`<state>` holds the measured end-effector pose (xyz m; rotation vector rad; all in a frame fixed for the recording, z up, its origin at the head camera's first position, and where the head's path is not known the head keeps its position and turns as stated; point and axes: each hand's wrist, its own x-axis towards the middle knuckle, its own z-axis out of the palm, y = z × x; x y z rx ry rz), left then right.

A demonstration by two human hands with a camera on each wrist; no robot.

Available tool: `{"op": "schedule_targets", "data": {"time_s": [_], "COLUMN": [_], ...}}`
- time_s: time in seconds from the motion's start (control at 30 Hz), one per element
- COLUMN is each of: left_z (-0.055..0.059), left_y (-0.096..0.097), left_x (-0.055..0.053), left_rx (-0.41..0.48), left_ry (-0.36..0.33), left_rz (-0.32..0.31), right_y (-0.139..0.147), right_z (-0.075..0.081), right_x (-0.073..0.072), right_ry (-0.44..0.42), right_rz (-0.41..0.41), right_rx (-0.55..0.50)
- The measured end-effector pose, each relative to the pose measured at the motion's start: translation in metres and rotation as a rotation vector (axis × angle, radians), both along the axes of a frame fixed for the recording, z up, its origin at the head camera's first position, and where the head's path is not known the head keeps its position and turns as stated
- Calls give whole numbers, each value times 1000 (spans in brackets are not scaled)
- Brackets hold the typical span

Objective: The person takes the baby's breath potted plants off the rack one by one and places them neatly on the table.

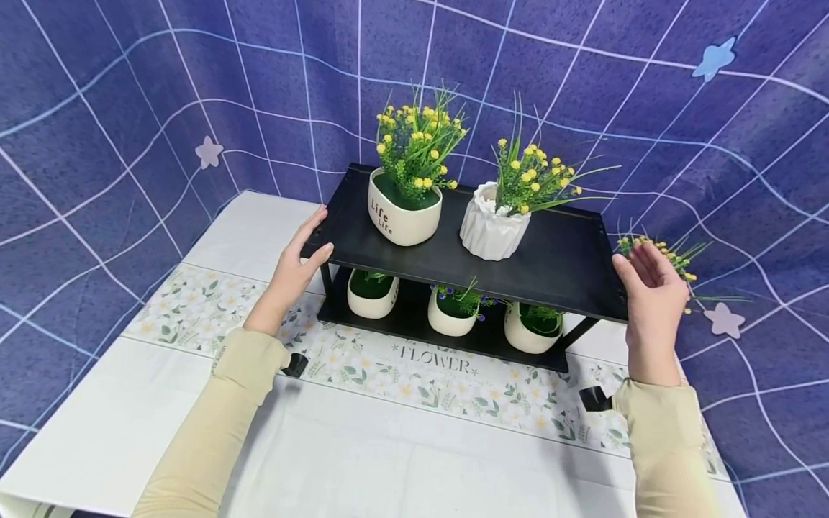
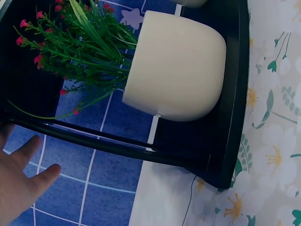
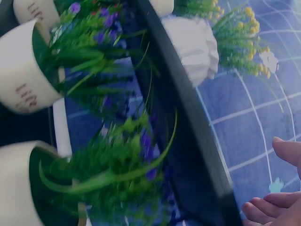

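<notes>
A black two-tier shelf (image 1: 557, 252) stands on the table. My left hand (image 1: 294, 262) is at its left end, fingers extended and thumb apart, by the top tier's edge; it holds nothing. By the right end is my right hand (image 1: 654, 309), its fingers slightly bent and, in the right wrist view, nothing in its grasp. On top stand a cream "Life" pot (image 1: 414, 224) of yellow flowers and a white ribbed pot (image 1: 494, 234) with yellow flowers. Below are several cream pots (image 1: 450, 316); one pot (image 2: 181, 66) in the left wrist view has pink-red flowers.
More yellow flowers (image 1: 676, 259) show behind my right hand, their pot hidden. A floral strip (image 1: 414, 378) lettered "FLOWER" runs across the white table (image 1: 401, 460). Blue gridded cloth (image 1: 259, 79) with stars hangs around the back and sides.
</notes>
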<state>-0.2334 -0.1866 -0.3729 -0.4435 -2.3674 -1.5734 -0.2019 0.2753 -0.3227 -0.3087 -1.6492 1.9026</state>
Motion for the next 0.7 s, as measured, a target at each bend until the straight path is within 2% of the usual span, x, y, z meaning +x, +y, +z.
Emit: {"op": "schedule_targets", "data": {"time_s": [0.37, 0.57, 0.7], "left_z": [1, 2, 1], "left_y": [0, 0, 1], "left_x": [1, 2, 0], "left_rx": [9, 9, 9], "left_ry": [-10, -11, -6], "left_rz": [2, -2, -5], "right_y": [-33, -46, -55], "right_z": [22, 26, 28], "right_x": [-14, -22, -27], "right_ry": [-134, -184, -206], "right_rz": [214, 350, 400], "right_rx": [131, 291, 378]}}
